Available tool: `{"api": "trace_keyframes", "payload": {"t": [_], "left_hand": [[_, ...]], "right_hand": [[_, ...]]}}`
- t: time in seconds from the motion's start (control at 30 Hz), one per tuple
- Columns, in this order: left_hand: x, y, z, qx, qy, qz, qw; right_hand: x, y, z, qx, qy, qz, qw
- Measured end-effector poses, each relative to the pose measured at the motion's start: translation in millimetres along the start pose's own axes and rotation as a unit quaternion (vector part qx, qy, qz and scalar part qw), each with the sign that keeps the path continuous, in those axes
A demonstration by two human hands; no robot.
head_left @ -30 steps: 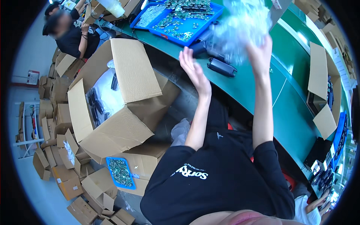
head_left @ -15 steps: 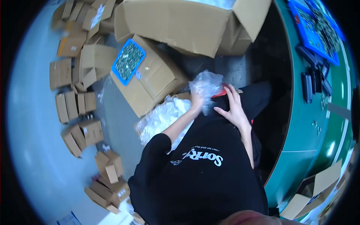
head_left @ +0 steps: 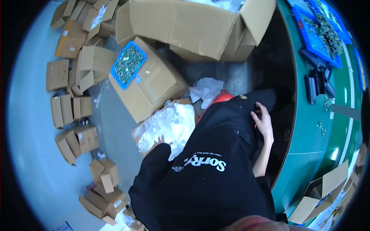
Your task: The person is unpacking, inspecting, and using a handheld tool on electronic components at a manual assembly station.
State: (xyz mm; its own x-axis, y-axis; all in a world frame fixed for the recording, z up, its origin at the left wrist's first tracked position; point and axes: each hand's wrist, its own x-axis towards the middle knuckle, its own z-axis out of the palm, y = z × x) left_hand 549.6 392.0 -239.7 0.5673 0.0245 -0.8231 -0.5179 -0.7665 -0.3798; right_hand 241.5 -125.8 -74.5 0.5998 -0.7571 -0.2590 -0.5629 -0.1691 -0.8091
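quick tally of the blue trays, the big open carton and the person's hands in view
blue trays of small parts: 2, one on a closed carton, one on the green table
big open carton: 1
hands: 2, left hand on clear plastic bags, right hand on black clothing
total: 5

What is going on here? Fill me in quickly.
A seated person in a black top leans down beside a green workbench. Their left hand reaches into a small carton stuffed with clear plastic bags on the floor. Their right hand rests on their dark-clothed lap. A closed box with a blue tray of small parts sits beside it.
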Motion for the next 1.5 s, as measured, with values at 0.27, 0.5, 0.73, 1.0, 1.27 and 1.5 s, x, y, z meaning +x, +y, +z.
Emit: {"api": "trace_keyframes", "payload": {"t": [0.27, 0.5, 0.73, 1.0, 1.27, 1.5], "left_hand": [[36.4, 38.3, -209.1, 0.119, -0.009, 0.180, 0.977], [-257.2, 208.3, -611.8, -0.264, 0.202, 0.668, 0.666], [-8.3, 286.0, -828.2, 0.179, 0.316, 0.260, 0.895], [62.9, 363.2, -866.5, -0.082, 0.554, 0.157, 0.813], [135.1, 395.1, -920.6, -0.262, 0.559, 0.198, 0.761], [162.2, 340.5, -957.6, -0.171, 0.519, 0.213, 0.810]], "right_hand": [[26.3, -58.5, -14.8, -0.014, -0.005, -0.070, 0.997], [31.2, -48.3, -2.8, 0.018, 0.027, -0.036, 0.999], [11.5, 24.2, 31.0, 0.120, 0.098, 0.098, 0.983], [-24.5, 102.8, 77.7, 0.281, 0.320, 0.211, 0.880], [-31.5, 81.1, 91.1, 0.250, 0.340, 0.303, 0.854], [-15.2, 69.9, 77.6, 0.206, 0.313, 0.287, 0.882]]}}
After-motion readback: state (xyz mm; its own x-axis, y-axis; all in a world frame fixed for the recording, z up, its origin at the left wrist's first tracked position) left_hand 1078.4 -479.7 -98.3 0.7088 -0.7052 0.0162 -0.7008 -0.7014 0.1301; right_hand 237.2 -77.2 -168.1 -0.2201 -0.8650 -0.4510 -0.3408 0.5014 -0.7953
